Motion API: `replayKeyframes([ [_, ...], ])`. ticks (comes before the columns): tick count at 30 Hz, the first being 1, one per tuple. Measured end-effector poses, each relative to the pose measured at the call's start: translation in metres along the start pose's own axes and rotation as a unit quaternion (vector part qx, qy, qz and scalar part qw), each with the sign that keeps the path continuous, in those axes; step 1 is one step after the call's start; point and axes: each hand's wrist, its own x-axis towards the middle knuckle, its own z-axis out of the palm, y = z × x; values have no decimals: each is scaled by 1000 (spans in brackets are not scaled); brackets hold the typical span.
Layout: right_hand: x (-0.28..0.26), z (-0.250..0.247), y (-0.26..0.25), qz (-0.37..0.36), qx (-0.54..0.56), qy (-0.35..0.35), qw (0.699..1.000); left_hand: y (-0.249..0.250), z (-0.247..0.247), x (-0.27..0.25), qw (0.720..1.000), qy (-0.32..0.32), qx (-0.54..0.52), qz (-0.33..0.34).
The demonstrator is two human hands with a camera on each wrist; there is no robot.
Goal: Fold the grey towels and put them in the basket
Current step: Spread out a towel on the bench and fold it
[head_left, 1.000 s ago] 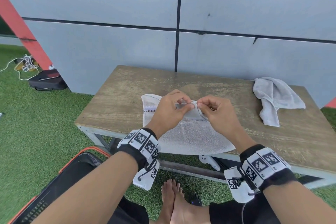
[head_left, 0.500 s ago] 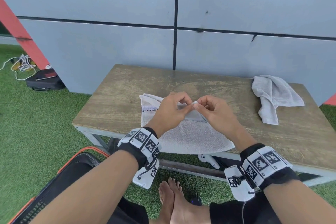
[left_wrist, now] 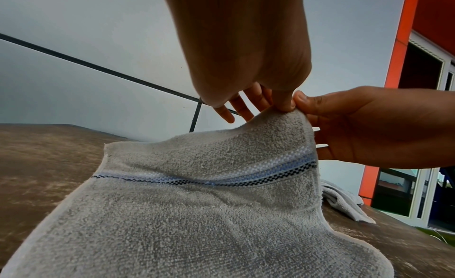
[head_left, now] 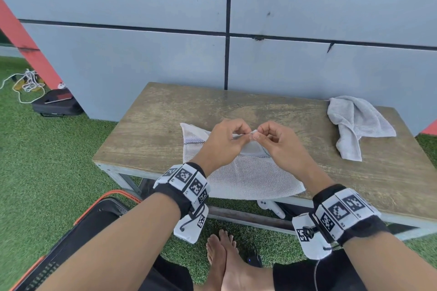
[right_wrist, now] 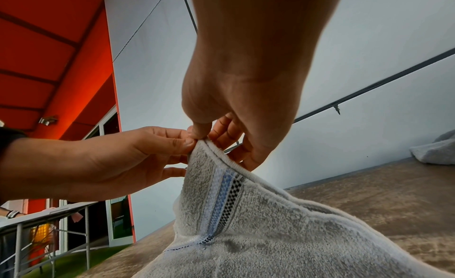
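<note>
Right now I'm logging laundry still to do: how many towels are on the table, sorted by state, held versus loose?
Held towel, pinched by left hand and right hand: 1
Loose crumpled towel: 1
Total: 2

On the table (head_left: 153,130): 1 towel (head_left: 248,177) at the near edge, centre, overhanging; a 2nd towel (head_left: 354,123) at the far right. Left of the table, on the ground, near: basket (head_left: 78,238). Behind the table: wall (head_left: 142,59).

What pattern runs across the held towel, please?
White, blue and black-checked stripes on the towel; left wrist view.
</note>
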Motion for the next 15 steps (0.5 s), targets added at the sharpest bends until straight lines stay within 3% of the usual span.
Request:
replayKeyframes([
  [9,1,-7,0,-44,-71,-22,996,2,-4,-2,999,-27,35,-19],
  [15,8,-26,-7,-81,-91,31,992,0,-21,1,994,-66,86,-30],
])
